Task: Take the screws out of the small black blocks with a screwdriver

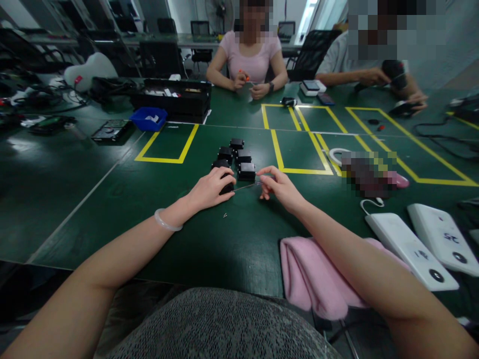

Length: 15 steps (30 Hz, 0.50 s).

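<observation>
1. A black block (226,189) is on the green table (247,259), in front of the person and near the middle of the view. Fingers hide much of it, so its long side and the way it faces are hard to tell.
2. A thin metal rod (245,187), like a small screwdriver, lies between the two hands. It is long from side to side. Its left end points at the block and dips a little toward the person; whether it touches is too small to tell.
3. The left hand (209,190) is curled over the block and grips it from the left and the top. It is the nearer hand to the block.
4. The right hand (280,185) is on the other side, to the right of the block. Its bent fingers pinch the right end of the rod.
5. Five more black blocks (246,172) sit just past the held one, in two uneven rows going away from the person. The closest one on the right is just beyond the rod.
6. Tiny screws (225,215) lie on the table, on the person's side of the held block.
7. A pink cloth (309,274) lies under the right forearm, with two white boxes (413,252) to its right.
8. Farther off, a blue bin (139,120) sits by a long black box (198,107), and a co-worker in a pink shirt (250,62) sits across the table.
</observation>
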Available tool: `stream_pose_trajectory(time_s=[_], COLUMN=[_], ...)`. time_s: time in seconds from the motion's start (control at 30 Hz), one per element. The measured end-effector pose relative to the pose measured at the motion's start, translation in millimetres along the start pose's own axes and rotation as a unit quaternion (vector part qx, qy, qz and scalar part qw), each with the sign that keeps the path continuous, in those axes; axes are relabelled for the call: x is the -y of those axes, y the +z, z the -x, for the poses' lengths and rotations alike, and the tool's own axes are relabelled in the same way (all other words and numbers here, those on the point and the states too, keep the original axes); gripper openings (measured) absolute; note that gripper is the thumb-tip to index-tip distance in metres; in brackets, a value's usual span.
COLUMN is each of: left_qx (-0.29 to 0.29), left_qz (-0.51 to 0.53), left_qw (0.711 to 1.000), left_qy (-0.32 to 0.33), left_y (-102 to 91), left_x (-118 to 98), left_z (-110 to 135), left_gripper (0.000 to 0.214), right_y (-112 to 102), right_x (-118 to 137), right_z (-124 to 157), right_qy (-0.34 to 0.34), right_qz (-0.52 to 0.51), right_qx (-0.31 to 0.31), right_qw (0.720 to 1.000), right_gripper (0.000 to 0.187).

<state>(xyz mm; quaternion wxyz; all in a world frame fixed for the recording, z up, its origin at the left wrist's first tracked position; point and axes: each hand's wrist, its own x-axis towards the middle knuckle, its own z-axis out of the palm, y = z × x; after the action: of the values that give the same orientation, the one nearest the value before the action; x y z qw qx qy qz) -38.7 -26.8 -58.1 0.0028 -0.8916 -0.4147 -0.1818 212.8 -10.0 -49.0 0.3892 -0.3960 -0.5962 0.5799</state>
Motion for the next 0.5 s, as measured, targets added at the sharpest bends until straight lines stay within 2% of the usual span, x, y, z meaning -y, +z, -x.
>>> stream_pose_trajectory(time_s=[0.17, 0.33, 0.5], left_qx=[0.003, 0.002, -0.001], left_qz=[0.002, 0.002, 0.003], left_qw=[1.000, 1.000, 1.000], left_qy=[-0.001, -0.002, -0.002], left_y=[-0.8, -1.2, -0.2], left_x=[-0.4, -0.8, -0.4], left_z=[-0.2, -0.4, -0.3], left_gripper=[0.023, 0.023, 0.023], right_y=[-1.0, 0.0, 0.3], right_x=[-1.1, 0.5, 0.6], right_z=[-1.5, 0.3, 0.2], right_qy=[0.004, -0.010, 0.001], right_qz=[0.002, 0.013, -0.001], right_qx=[0.011, 0.001, 0.002], right_qw=[1.000, 1.000, 1.000], right_gripper=[0.024, 0.016, 0.016])
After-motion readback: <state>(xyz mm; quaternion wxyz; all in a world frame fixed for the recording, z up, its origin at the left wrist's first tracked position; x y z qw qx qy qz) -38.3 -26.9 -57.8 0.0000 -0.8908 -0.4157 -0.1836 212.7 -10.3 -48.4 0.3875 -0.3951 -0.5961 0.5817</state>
